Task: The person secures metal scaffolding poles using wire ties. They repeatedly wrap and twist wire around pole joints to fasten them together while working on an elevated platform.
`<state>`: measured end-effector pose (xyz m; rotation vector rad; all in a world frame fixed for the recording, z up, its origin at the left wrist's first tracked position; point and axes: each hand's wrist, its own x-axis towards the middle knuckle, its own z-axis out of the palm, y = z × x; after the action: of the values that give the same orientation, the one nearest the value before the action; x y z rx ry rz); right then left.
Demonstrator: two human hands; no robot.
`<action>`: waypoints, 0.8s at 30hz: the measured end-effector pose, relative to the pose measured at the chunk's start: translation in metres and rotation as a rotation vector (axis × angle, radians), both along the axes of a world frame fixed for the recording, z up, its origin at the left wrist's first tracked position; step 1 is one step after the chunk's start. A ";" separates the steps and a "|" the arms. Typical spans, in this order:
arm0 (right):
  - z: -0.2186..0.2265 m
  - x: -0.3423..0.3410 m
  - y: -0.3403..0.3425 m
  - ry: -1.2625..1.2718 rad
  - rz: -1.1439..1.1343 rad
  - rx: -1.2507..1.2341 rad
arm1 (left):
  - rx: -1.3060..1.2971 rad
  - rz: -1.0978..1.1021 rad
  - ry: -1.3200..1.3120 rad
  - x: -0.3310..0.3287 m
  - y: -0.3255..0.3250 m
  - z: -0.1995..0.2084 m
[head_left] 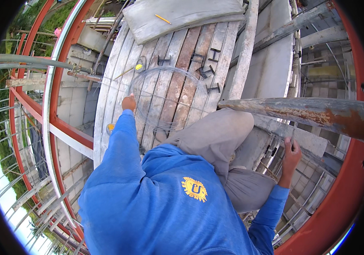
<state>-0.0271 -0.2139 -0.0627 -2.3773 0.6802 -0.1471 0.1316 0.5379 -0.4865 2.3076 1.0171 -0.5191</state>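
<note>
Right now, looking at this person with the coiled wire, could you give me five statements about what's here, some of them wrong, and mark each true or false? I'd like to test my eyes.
1. The pencil lies on the grey slab. True.
2. The left hand is nearer the wire than the right hand is. True.
3. The wire is coiled on top of the slab. False: it lies over the planks.
4. Both sleeves are red. False: they are blue.
5. The pencil is in the right hand's grip. False: it is on the slab, away from both hands.
</note>
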 end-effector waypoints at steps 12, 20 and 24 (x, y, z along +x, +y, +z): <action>-0.016 -0.002 -0.001 0.088 0.052 -0.155 | 0.303 -0.201 -0.274 0.014 0.011 -0.041; -0.019 0.000 0.002 0.110 0.031 -0.170 | 0.250 -0.244 -0.353 0.031 -0.006 -0.018; -0.015 0.007 0.005 0.161 0.046 -0.181 | 0.460 -0.536 -0.216 0.046 0.002 -0.022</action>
<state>-0.0202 -0.2087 -0.0777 -2.5974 0.7130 0.0029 0.1773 0.5395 -0.5087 2.9879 0.4314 -0.2356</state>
